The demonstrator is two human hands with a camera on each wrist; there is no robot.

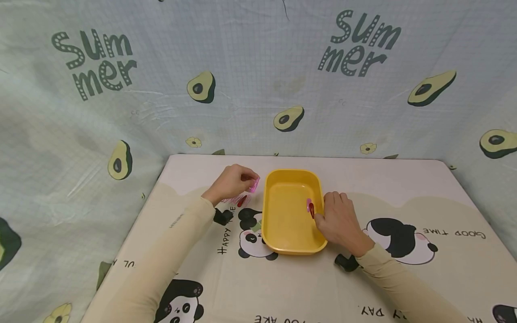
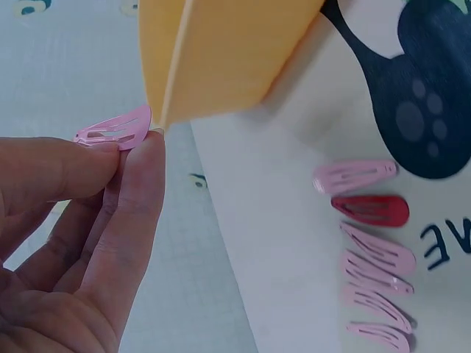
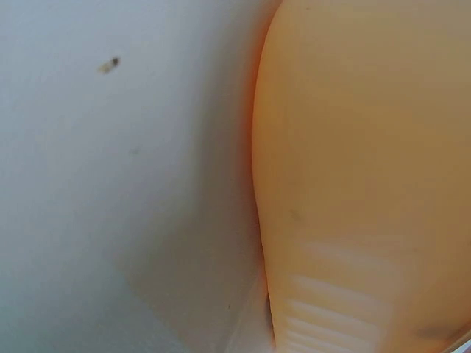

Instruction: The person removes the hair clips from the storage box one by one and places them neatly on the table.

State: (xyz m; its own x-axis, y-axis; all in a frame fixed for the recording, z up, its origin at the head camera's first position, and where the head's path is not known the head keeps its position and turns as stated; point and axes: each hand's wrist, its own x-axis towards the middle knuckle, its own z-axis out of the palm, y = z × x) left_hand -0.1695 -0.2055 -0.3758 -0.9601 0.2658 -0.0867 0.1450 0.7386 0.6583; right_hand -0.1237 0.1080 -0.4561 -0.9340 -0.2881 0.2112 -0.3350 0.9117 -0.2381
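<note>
My left hand (image 1: 234, 181) pinches a pink snap hair clip (image 2: 118, 131) between thumb and fingertips, just left of the yellow tray (image 1: 295, 235). My right hand (image 1: 341, 220) holds the tray's right rim, its thumb at the edge and its fingers along the outside; the right wrist view shows only the tray wall, not the hand. Inside the tray, a pink clip (image 1: 308, 204) and a red clip (image 1: 312, 211) lie by the right wall. Below my left hand, a red hair clip (image 2: 372, 210) lies in a row with several pink clips (image 2: 357, 176).
The table (image 1: 404, 179) has a printed cover with pandas and lettering. A cloth with avocado prints (image 1: 288, 119) hangs behind it and at both sides. A black band (image 1: 223, 217) is on the left wrist and another (image 1: 346, 263) on the right.
</note>
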